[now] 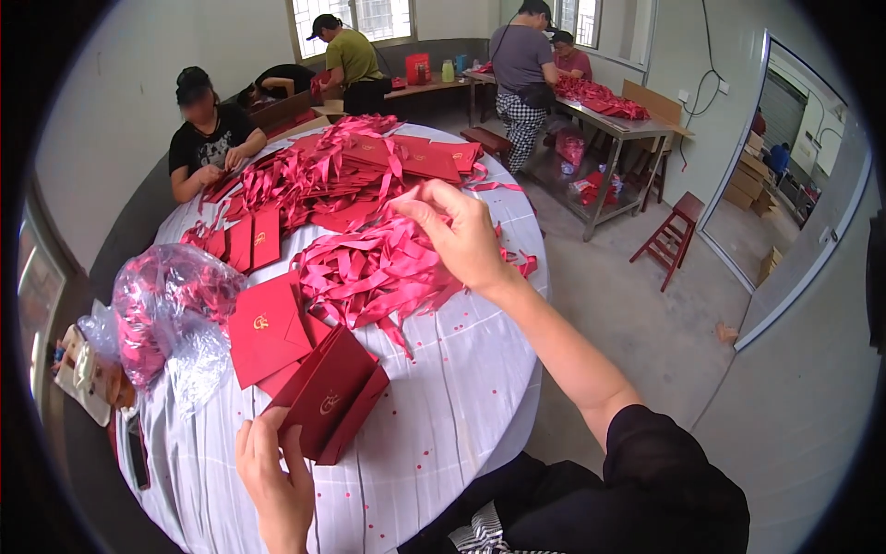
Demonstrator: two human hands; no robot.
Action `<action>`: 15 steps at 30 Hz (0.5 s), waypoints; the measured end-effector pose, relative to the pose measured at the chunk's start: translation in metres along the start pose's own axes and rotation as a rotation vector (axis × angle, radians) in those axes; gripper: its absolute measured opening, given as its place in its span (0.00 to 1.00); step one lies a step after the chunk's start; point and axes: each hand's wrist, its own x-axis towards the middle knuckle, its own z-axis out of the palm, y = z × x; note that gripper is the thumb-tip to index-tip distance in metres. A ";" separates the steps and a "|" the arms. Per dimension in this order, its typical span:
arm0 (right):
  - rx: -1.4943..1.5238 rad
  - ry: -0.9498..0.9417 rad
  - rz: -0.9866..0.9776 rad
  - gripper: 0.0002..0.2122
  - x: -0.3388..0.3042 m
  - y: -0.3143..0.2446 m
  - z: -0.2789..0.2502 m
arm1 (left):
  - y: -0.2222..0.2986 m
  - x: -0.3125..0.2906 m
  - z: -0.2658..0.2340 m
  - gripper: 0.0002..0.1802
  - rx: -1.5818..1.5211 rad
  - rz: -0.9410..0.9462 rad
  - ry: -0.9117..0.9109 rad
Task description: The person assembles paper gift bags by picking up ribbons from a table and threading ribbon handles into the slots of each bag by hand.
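Observation:
My left hand (275, 480) grips the near left edge of a dark red paper envelope (325, 388) with a gold emblem, thumb on its front. That envelope leans upright among other red ones, and a flat red envelope (263, 328) with a gold mark lies just beyond it. My right hand (461, 235) is raised over a loose heap of pinkish-red ribbons (378, 272). Its thumb and forefinger are pinched together; what is between them, if anything, cannot be made out. A large pile of red envelopes with ribbons (323, 175) covers the far side of the table.
The round table has a white cloth (443, 397) with small red dots. A clear plastic bag (171, 305) of red pieces stands at its left. A co-worker (210, 138) handles red pieces across the table; others work behind. A red stool (669, 240) and metal table (616, 129) are at right.

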 end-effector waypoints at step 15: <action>0.233 -0.741 0.162 0.06 -0.082 -0.094 0.091 | -0.050 0.006 -0.009 0.10 -0.402 -0.215 -0.005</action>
